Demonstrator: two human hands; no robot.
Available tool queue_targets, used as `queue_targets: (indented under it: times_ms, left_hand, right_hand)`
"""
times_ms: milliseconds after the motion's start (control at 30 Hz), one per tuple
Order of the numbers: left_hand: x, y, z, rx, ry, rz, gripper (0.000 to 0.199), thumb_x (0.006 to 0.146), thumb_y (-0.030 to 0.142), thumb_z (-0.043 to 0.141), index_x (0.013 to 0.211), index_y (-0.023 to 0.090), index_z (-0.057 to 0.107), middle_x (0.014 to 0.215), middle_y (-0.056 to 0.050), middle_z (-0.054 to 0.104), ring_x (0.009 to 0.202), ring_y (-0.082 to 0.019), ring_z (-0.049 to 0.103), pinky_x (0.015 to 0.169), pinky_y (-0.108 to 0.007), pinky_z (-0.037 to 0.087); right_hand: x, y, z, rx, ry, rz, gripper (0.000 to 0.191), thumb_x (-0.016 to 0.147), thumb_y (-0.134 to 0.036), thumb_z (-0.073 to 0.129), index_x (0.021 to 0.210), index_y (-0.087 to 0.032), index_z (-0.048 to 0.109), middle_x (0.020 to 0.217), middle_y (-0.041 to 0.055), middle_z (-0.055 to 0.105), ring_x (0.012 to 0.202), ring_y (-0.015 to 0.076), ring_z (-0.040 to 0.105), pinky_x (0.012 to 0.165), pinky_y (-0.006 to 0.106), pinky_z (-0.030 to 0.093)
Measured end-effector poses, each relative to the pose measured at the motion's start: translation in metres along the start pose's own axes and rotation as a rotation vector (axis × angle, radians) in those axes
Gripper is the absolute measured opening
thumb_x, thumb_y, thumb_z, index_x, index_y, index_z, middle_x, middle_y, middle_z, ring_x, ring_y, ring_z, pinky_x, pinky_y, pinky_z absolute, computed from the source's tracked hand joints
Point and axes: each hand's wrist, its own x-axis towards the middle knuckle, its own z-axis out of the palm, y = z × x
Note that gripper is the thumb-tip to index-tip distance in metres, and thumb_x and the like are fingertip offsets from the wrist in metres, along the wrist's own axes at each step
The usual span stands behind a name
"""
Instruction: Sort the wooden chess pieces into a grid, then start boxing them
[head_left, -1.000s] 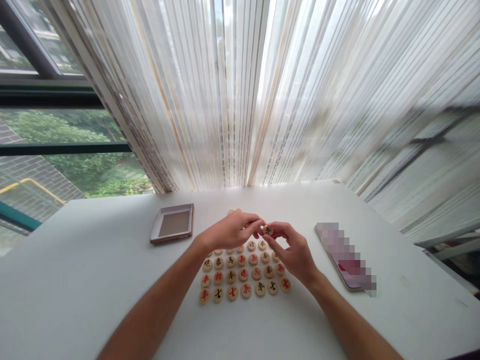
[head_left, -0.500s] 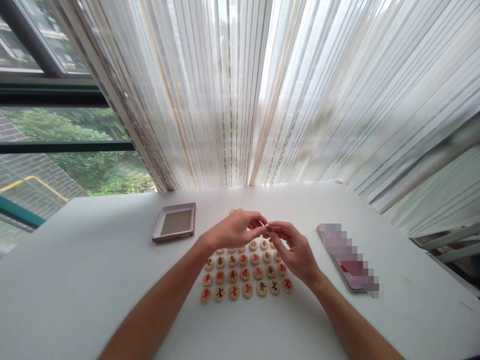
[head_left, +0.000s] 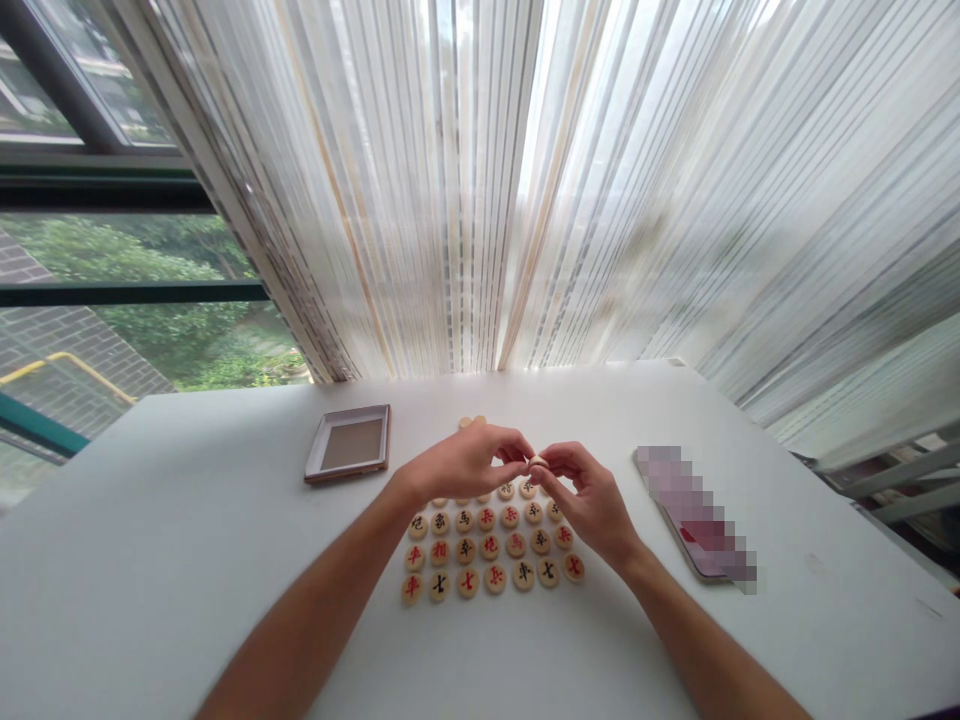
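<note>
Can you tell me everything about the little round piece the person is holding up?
The little round piece is pale cream and looks like smooth wood, though it could be plastic. It's tilted so its side faces us, and I can't read any character on it. The right hand pinches it between thumb and fingers, above the rows of pieces. The left hand has its fingertips right beside it; whether they touch it is too small to tell.
</note>
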Motion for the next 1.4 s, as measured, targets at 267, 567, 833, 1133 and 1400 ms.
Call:
queue_targets:
  times_ms: [267, 567, 833, 1133, 1400]
  left_hand:
    - [-0.008, -0.030, -0.021, 0.215, 0.186, -0.146, 0.023, 0.094, 0.035, 0.057, 0.105, 0.022, 0.072, 0.093, -0.005, 0.076, 0.084, -0.020, 0.069, 0.080, -0.031, 0.052]
    - [-0.007, -0.089, -0.025, 0.368, 0.254, -0.293, 0.035, 0.092, 0.046, 0.055, 0.111, 0.020, 0.068, 0.109, -0.009, 0.071, 0.099, -0.026, 0.066, 0.091, -0.037, 0.048]
    - [-0.009, -0.111, -0.019, 0.358, 0.254, -0.325, 0.039, 0.088, 0.044, 0.058, 0.116, 0.019, 0.066, 0.112, -0.011, 0.070, 0.098, -0.026, 0.066, 0.088, -0.035, 0.050]
    - [-0.005, -0.118, -0.011, 0.367, 0.291, -0.307, 0.034, 0.088, 0.039, 0.058, 0.113, 0.018, 0.068, 0.105, -0.011, 0.067, 0.094, -0.025, 0.064, 0.088, -0.036, 0.050]
    - [-0.005, -0.120, -0.011, 0.352, 0.284, -0.316, 0.032, 0.088, 0.040, 0.058, 0.109, 0.018, 0.069, 0.101, -0.010, 0.065, 0.089, -0.024, 0.064, 0.086, -0.035, 0.051]
  right_hand:
    - [0.003, -0.001, -0.004, -0.028, 0.035, 0.038, 0.023, 0.091, -0.042, 0.067, 0.095, -0.020, 0.061, 0.083, 0.0040, 0.071, 0.074, 0.0193, 0.072, 0.069, 0.031, 0.060]
    - [0.012, 0.005, -0.023, -0.061, 0.053, 0.063, 0.027, 0.096, -0.046, 0.058, 0.092, -0.020, 0.062, 0.084, 0.0050, 0.072, 0.071, 0.0182, 0.072, 0.068, 0.031, 0.058]
    - [0.015, 0.025, -0.050, -0.240, -0.053, 0.209, 0.029, 0.096, -0.045, 0.053, 0.103, -0.021, 0.068, 0.083, 0.0037, 0.072, 0.071, 0.0179, 0.070, 0.070, 0.033, 0.059]
    - [0.012, 0.022, -0.054, -0.352, -0.180, 0.277, 0.015, 0.087, -0.034, 0.062, 0.089, -0.023, 0.072, 0.081, 0.0021, 0.076, 0.071, 0.0189, 0.071, 0.064, 0.030, 0.057]
    - [0.011, 0.022, -0.051, -0.455, -0.152, 0.251, 0.014, 0.084, -0.033, 0.065, 0.078, -0.024, 0.073, 0.077, 0.0024, 0.077, 0.069, 0.0206, 0.071, 0.060, 0.030, 0.053]
